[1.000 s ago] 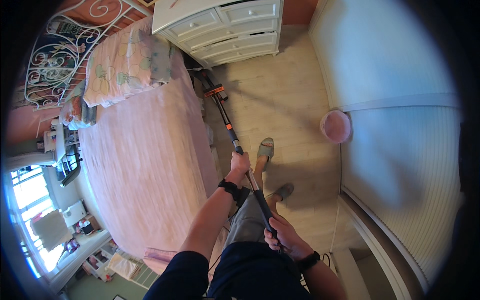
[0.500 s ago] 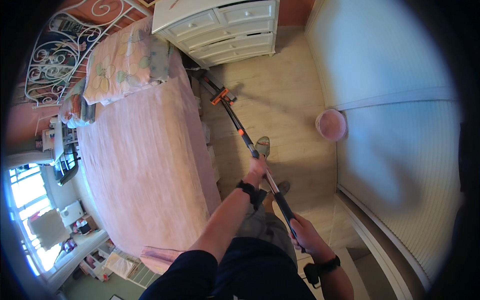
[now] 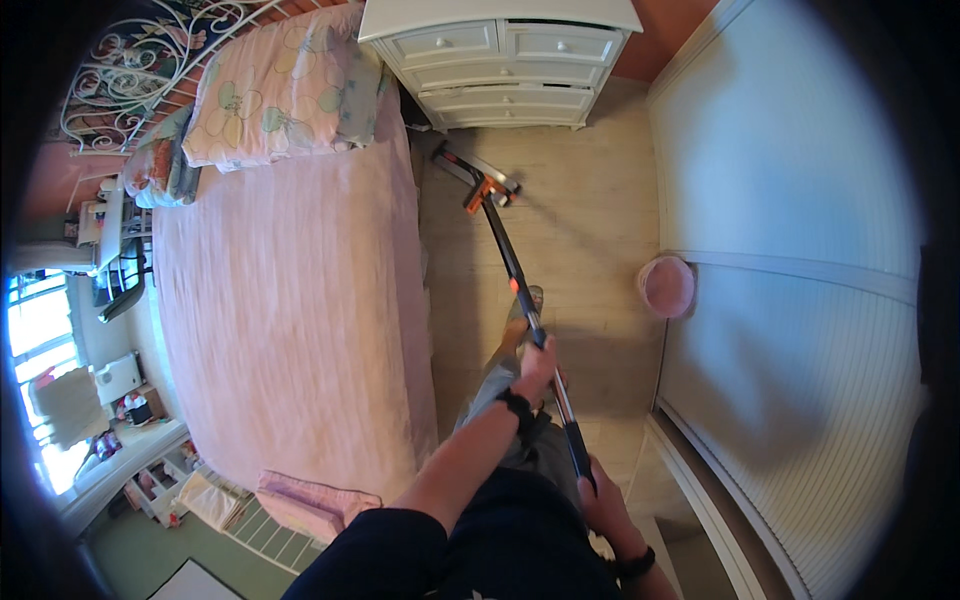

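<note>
A long-handled mop (image 3: 512, 270) with a black and grey pole slants across the wood-look floor. Its wide mop head (image 3: 480, 182), black and grey with an orange joint, rests on the floor between the bed and the white dresser. My left hand (image 3: 537, 366) is closed round the middle of the pole. Lower down, my right hand (image 3: 607, 503) grips the dark handle near its top end. One sandalled foot (image 3: 530, 302) shows beside the pole, partly hidden by it.
The bed (image 3: 290, 300) with a pink cover runs along the left. A white dresser (image 3: 505, 70) stands ahead. A pink bin (image 3: 667, 286) sits against the pale sliding doors (image 3: 790, 300) on the right. A folded pink cloth (image 3: 315, 502) lies at the bed's foot.
The mop head has shifted right, a little away from the bed, and the pole stands steeper. Both hands keep their grip. My view has turned, and my feet have changed position.
</note>
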### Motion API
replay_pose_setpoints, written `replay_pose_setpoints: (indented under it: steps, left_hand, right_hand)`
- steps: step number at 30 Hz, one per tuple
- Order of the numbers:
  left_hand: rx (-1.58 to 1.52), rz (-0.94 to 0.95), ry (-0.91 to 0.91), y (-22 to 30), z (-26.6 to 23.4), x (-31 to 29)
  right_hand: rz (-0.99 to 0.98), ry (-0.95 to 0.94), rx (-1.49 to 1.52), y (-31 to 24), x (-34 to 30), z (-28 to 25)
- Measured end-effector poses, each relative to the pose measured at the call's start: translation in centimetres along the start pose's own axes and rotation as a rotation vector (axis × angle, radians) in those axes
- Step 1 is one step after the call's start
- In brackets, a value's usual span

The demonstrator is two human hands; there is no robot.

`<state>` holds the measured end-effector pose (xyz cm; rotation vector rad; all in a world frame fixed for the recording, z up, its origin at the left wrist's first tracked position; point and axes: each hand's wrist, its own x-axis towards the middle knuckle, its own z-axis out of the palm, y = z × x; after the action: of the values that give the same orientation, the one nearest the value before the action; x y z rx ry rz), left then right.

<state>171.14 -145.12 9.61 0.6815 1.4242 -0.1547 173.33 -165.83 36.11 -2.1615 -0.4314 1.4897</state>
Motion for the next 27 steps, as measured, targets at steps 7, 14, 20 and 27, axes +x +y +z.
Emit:
replay_pose_setpoints:
  steps: [7, 14, 20, 27]
  left_hand:
    - [0.457, 0.164, 0.188, 4.4, -0.6, 6.5]
    - [0.397, 0.048, -0.087, -7.6, 5.4, -3.8]
    - [0.084, -0.354, -0.140, -8.2, 7.3, -7.8]
    - [0.095, -0.033, 0.126, -6.2, 6.4, 2.5]
  right_hand:
    - [0.111, -0.036, -0.151, -5.6, 4.9, -1.6]
    - [0.393, -0.144, -0.515, -4.6, -6.9, -8.7]
    - [0.221, -0.014, -0.451, 0.6, -11.7, -9.3]
    - [-0.084, -0.012, -0.210, 7.5, -1.4, -5.3]
